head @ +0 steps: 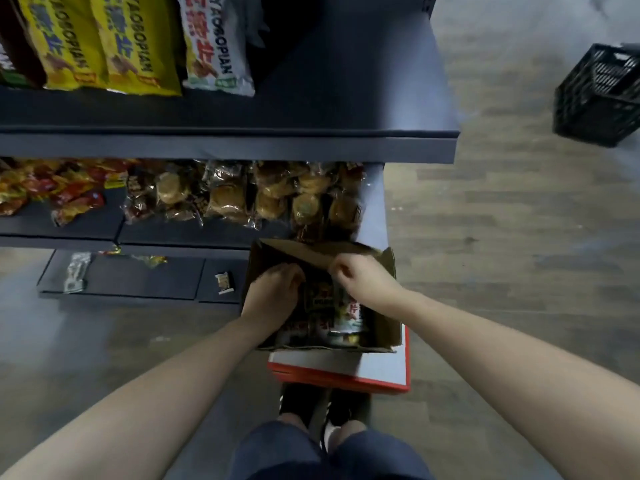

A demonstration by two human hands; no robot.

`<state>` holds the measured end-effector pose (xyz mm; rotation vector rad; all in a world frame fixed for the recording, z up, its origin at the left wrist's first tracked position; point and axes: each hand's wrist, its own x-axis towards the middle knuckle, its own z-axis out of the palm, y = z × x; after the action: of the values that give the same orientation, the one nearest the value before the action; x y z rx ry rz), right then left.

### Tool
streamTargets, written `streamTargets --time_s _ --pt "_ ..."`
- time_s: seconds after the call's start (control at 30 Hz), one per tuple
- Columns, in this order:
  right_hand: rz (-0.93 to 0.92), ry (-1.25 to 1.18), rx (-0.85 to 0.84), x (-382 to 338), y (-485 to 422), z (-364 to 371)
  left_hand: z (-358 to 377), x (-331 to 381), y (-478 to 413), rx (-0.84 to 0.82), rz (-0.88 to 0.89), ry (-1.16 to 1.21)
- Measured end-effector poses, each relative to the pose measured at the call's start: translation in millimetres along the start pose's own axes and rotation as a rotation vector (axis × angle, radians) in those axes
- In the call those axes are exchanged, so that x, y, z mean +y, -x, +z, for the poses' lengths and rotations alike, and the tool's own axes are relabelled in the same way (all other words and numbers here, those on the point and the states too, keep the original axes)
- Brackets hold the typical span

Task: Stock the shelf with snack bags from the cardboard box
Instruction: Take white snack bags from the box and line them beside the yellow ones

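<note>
Shorts [294, 452] above wood-look floor [485, 237]; left hand [273, 296] gripping snack bags [346, 315], right hand [363, 277] perhaps pinching cardboard box [391, 323] flap.

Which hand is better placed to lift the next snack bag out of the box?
The left hand. It is down inside the cardboard box, fingers curled among the snack bags. The right hand is busy at the far flap, which it seems to pinch back.

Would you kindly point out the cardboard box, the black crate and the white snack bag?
cardboard box [301, 252]: head view, far flap.
black crate [588, 109]: head view, side wall.
white snack bag [214, 57]: head view, printed front.
</note>
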<state>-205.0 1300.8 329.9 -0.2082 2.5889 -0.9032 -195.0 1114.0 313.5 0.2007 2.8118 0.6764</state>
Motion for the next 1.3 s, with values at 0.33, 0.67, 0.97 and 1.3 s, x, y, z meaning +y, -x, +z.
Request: streamTargets --time_s 0.33,0.67,0.97,1.3 --pt "0.651 -0.094 -0.247 69.3 -66.4 101.3 77.9 -41.4 -53.2 -0.319 -0.349 0.216" --pt "0.859 -0.254 -0.200 110.0 -114.1 146.3 174.2 -74.5 -105.8 -0.333 -0.835 0.544" --pt "0.874 -0.366 -0.170 136.4 -115.5 172.9 215.7 -86.3 -119.4 -0.359 -0.975 0.835" --pt "0.802 -0.274 -0.030 135.1 -103.7 168.3 207.7 -75.7 -117.4 -0.303 -0.875 0.577"
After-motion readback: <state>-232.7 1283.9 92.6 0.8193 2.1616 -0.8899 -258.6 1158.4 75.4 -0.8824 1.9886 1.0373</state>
